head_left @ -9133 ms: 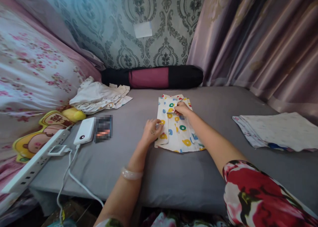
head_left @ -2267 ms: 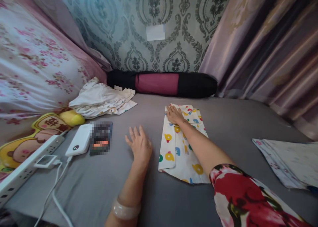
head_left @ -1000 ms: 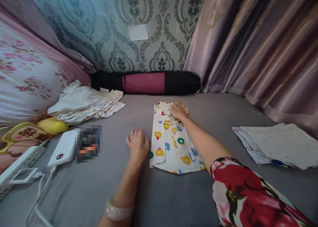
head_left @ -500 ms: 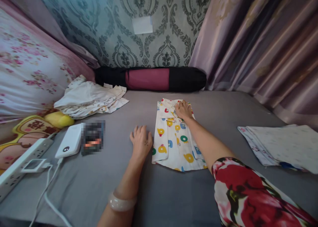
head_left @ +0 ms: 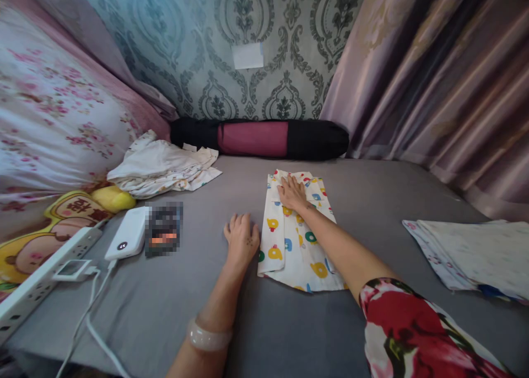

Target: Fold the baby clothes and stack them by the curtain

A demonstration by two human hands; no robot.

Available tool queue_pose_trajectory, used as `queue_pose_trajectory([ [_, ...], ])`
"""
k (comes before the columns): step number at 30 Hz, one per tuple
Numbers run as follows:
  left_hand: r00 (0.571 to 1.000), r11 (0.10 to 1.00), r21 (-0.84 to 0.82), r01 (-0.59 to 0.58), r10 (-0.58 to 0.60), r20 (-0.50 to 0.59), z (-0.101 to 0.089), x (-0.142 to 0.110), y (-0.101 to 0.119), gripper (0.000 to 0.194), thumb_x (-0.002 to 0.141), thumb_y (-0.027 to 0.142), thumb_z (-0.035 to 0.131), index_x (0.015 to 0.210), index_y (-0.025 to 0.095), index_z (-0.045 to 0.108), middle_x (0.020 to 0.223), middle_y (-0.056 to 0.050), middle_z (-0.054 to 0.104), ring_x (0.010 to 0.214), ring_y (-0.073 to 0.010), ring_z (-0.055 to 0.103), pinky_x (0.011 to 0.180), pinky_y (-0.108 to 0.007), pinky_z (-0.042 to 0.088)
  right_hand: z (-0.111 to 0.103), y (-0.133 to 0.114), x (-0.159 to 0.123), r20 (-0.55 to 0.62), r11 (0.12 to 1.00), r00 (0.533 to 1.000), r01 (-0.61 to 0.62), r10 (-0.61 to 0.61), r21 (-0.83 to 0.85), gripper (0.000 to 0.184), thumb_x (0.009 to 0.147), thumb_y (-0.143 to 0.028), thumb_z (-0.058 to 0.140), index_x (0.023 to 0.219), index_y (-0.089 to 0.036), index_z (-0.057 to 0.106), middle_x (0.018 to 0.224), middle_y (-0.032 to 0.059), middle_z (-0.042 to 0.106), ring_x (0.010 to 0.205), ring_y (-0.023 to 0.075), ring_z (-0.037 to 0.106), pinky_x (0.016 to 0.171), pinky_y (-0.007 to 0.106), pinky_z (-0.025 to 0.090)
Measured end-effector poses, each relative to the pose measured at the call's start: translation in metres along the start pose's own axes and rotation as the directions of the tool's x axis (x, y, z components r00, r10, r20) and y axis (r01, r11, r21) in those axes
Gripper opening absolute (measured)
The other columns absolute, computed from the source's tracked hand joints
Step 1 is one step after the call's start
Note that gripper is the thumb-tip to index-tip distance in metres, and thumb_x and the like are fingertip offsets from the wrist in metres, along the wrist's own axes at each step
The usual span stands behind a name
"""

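A white child's shirt (head_left: 295,257) with yellow, blue, green and red prints lies in front of me, its sides folded inward into a long panel. My right hand (head_left: 292,192) rests flat on its far end, fingers spread over the cloth, covering part of the fold there. Just left of the shirt, my left hand (head_left: 242,237) lies palm down on the grey sheet (head_left: 198,290), fingers apart and holding nothing.
At the far left lies a heap of white clothes (head_left: 161,168). Folded cloths (head_left: 471,251) are stacked on the right. A black and maroon bolster (head_left: 252,138) lines the wall. Near left are a power bank (head_left: 129,235), a power strip (head_left: 49,279), cables and a yellow plush cushion (head_left: 37,251).
My right hand has slid left across the far end of the shirt, uncovering its right part. My left hand stays beside the shirt. The whole view has shifted slightly.
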State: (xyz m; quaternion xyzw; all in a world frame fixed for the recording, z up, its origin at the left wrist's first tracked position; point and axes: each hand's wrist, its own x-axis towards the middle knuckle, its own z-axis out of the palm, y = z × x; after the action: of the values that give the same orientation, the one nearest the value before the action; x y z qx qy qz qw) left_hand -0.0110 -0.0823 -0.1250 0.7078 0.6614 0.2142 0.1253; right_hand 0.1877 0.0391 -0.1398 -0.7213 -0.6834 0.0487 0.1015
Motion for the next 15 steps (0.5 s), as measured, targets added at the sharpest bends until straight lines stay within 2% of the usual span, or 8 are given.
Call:
queue_pose_trajectory([
  [2, 1.0, 1.0, -0.001, 0.004, -0.004, -0.01, 0.001, 0.0, -0.001, 0.037, 0.088, 0.023, 0.047, 0.124, 0.015, 0.054, 0.132, -0.015, 0.058, 0.137, -0.0319, 0.036, 0.111, -0.056, 0.023, 0.002, -0.006, 0.001, 0.028, 1.0, 0.999, -0.02, 0.02, -0.011, 0.061, 0.099, -0.044, 0.017, 0.15, -0.014, 0.028, 0.158, 0.0119, 0.022, 0.145, 0.0277, 0.015, 0.115, 0.052, 0.011],
  [4, 1.0, 1.0, -0.001, 0.004, -0.004, -0.023, 0.003, 0.001, -0.002, 0.037, 0.088, 0.023, 0.047, 0.124, 0.016, 0.054, 0.132, -0.014, 0.058, 0.136, -0.0313, 0.036, 0.111, -0.055, 0.024, 0.003, -0.012, 0.006, 0.008, 1.0, 1.0, -0.029, 0.029, -0.01, 0.062, 0.099, -0.044, 0.016, 0.15, -0.012, 0.026, 0.158, 0.0132, 0.021, 0.145, 0.0283, 0.015, 0.115, 0.054, 0.01],
  [8, 1.0, 1.0, -0.005, -0.003, 0.003, -0.023, 0.007, 0.001, -0.004, 0.036, 0.088, 0.023, 0.047, 0.123, 0.017, 0.054, 0.131, -0.013, 0.059, 0.136, -0.0307, 0.037, 0.11, -0.054, 0.025, 0.007, -0.025, 0.022, -0.05, 0.999, 0.998, 0.041, -0.042, -0.015, 0.06, 0.099, -0.041, 0.018, 0.15, -0.013, 0.027, 0.159, 0.0116, 0.018, 0.146, 0.0254, 0.011, 0.116, 0.052, 0.008],
  [15, 1.0, 1.0, -0.009, 0.015, -0.015, -0.025, 0.002, 0.003, -0.005, 0.037, 0.088, 0.023, 0.046, 0.123, 0.019, 0.056, 0.129, -0.013, 0.059, 0.135, -0.0304, 0.038, 0.11, -0.054, 0.025, 0.018, -0.033, 0.034, 0.053, 0.998, 0.997, 0.057, -0.059, 0.035, 0.058, 0.098, -0.039, 0.02, 0.15, -0.014, 0.029, 0.158, 0.0094, 0.023, 0.145, 0.0244, 0.016, 0.117, 0.048, 0.008],
])
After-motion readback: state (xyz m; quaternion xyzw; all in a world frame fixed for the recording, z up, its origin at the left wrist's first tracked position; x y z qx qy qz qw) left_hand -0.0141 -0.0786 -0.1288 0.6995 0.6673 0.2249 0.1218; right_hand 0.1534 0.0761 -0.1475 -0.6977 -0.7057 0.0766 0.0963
